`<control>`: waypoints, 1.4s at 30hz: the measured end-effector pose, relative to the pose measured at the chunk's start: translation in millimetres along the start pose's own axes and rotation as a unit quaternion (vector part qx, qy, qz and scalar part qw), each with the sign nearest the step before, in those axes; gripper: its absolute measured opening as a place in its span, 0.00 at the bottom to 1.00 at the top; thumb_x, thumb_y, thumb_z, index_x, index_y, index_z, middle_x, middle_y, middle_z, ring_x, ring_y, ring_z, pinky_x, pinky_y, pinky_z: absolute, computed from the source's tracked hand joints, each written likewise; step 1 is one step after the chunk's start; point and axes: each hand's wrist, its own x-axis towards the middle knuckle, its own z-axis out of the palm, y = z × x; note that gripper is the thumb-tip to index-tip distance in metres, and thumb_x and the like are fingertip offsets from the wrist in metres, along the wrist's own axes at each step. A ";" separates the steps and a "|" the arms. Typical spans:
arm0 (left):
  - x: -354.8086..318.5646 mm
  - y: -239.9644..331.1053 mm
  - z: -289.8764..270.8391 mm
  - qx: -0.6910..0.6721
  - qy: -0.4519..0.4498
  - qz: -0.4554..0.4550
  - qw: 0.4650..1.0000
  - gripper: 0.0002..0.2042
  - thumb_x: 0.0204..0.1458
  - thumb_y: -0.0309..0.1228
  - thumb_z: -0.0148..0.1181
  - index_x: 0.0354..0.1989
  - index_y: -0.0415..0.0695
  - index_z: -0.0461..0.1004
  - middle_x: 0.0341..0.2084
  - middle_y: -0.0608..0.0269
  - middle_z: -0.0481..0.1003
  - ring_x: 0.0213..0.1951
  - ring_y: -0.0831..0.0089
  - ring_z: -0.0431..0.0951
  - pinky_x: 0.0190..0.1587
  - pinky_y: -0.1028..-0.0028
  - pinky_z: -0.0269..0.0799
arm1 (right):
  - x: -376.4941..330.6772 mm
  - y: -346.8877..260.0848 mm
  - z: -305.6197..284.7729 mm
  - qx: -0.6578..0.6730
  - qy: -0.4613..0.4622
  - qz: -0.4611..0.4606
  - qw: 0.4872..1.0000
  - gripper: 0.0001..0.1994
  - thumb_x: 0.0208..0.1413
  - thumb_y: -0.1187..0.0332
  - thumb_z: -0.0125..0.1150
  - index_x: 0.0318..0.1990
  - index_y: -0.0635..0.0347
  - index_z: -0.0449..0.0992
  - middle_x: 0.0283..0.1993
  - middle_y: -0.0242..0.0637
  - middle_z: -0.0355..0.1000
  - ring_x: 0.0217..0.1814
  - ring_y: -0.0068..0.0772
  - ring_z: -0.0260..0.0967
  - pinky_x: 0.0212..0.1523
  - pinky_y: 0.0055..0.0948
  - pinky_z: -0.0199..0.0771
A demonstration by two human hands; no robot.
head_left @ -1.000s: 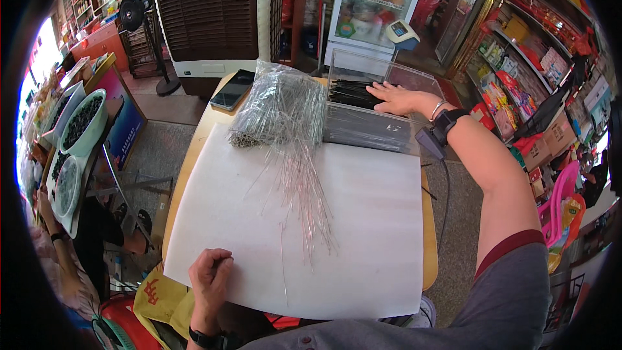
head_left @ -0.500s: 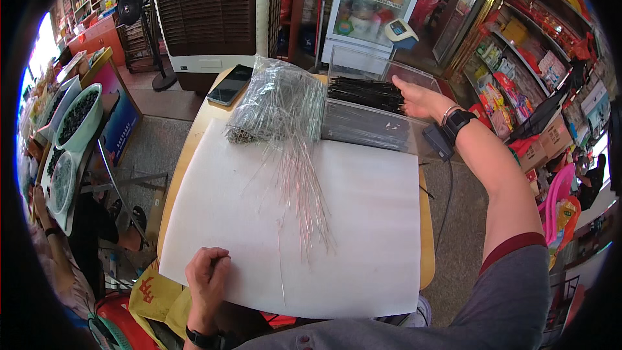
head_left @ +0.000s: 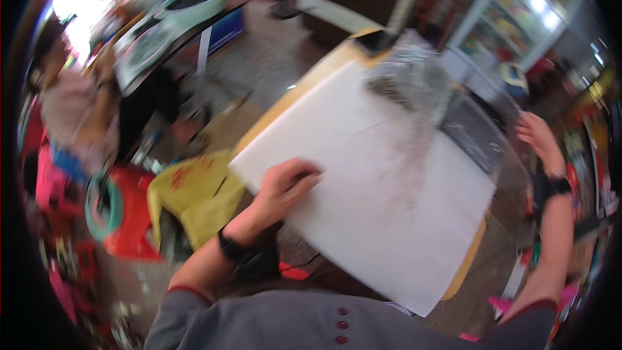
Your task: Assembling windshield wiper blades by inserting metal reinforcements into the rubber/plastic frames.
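Apparently the white sheet [head_left: 363, 201] is being steadied flat on the counter [head_left: 463, 269]: the left hand [head_left: 285, 188] presses its near corner, fingers curled. Beyond the sheet's far edge, the right hand [head_left: 538, 139] hovers open and empty, beside the clear bag of thin sticks [head_left: 408, 74].

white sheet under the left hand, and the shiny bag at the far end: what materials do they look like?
White sheet: probably paper or thin card, matte, flat, with crisp straight edges and no glare. The left hand rests on its near corner. Shiny bag: likely clear plastic film, glossy and crinkled, with dark contents showing through. Motion blur leaves both uncertain.
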 end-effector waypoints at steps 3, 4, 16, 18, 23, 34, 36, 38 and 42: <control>-24.3 15.1 -12.6 0.030 0.059 0.088 0.994 0.06 0.52 0.26 0.59 0.38 0.40 0.74 0.32 0.60 0.75 0.35 0.71 0.75 0.35 0.74 0.71 | -26.8 -32.1 9.9 -0.075 0.058 -0.121 0.988 0.19 0.58 0.59 0.54 0.54 0.58 0.71 0.45 0.28 0.70 0.44 0.19 0.65 0.46 0.22 0.64; -38.3 19.9 -19.4 0.029 0.073 0.080 0.994 0.06 0.52 0.26 0.59 0.38 0.40 0.73 0.31 0.59 0.74 0.35 0.71 0.75 0.35 0.74 0.71 | -33.1 -36.6 7.6 -0.081 0.088 -0.157 0.980 0.19 0.59 0.60 0.52 0.55 0.59 0.70 0.47 0.29 0.70 0.46 0.20 0.65 0.50 0.21 0.62; -264.3 -186.3 -206.7 0.160 0.500 -0.363 0.770 0.24 0.48 0.37 0.63 0.47 0.30 0.68 0.40 0.47 0.73 0.41 0.63 0.74 0.45 0.68 0.69 | -294.4 -127.4 360.2 -0.171 -0.312 -0.361 0.862 0.06 0.50 0.79 0.55 0.37 0.68 0.73 0.38 0.43 0.71 0.39 0.35 0.70 0.42 0.27 0.69; -268.4 -213.0 -209.9 0.118 0.491 -0.400 0.765 0.25 0.47 0.38 0.63 0.47 0.31 0.68 0.41 0.47 0.74 0.42 0.62 0.74 0.46 0.67 0.68 | -316.8 -132.1 389.1 -0.191 -0.373 -0.355 0.836 0.08 0.50 0.77 0.57 0.39 0.66 0.73 0.38 0.44 0.72 0.38 0.40 0.71 0.40 0.31 0.71; -260.5 -258.7 -212.7 -0.259 0.383 -0.436 0.772 0.17 0.52 0.38 0.59 0.40 0.34 0.74 0.32 0.57 0.75 0.33 0.70 0.73 0.34 0.71 0.67 | -348.0 -118.9 453.0 -0.181 -0.477 -0.327 0.795 0.09 0.53 0.75 0.56 0.42 0.65 0.73 0.38 0.45 0.71 0.39 0.44 0.71 0.41 0.33 0.72; -226.5 -244.0 -225.0 -0.167 0.283 -0.429 0.841 0.14 0.51 0.29 0.54 0.46 0.39 0.71 0.31 0.61 0.70 0.32 0.68 0.73 0.30 0.64 0.79 | -332.3 -61.0 621.0 -0.052 -0.436 -0.276 0.855 0.09 0.54 0.69 0.54 0.36 0.66 0.74 0.34 0.50 0.73 0.39 0.51 0.71 0.40 0.38 0.71; -232.6 -242.4 -216.5 -0.195 0.282 -0.424 0.838 0.14 0.51 0.30 0.55 0.44 0.38 0.71 0.28 0.62 0.70 0.28 0.71 0.73 0.28 0.67 0.78 | -305.3 -45.0 649.4 -0.069 -0.359 -0.258 0.894 0.10 0.53 0.70 0.55 0.38 0.67 0.74 0.36 0.50 0.73 0.41 0.51 0.71 0.42 0.39 0.70; -241.7 -245.8 -213.4 -0.191 0.300 -0.423 0.834 0.14 0.51 0.30 0.54 0.44 0.37 0.71 0.27 0.63 0.70 0.27 0.72 0.72 0.27 0.69 0.77 | -292.6 -31.2 676.8 -0.082 -0.345 -0.257 0.899 0.10 0.52 0.70 0.55 0.38 0.68 0.74 0.37 0.50 0.73 0.42 0.50 0.71 0.43 0.39 0.70; -248.1 -248.2 -207.6 -0.193 0.346 -0.415 0.819 0.12 0.50 0.29 0.54 0.42 0.37 0.72 0.24 0.65 0.71 0.22 0.75 0.71 0.24 0.74 0.73 | -278.0 -17.5 710.1 -0.089 -0.335 -0.244 0.905 0.10 0.51 0.71 0.55 0.38 0.68 0.74 0.39 0.51 0.73 0.43 0.49 0.71 0.45 0.39 0.70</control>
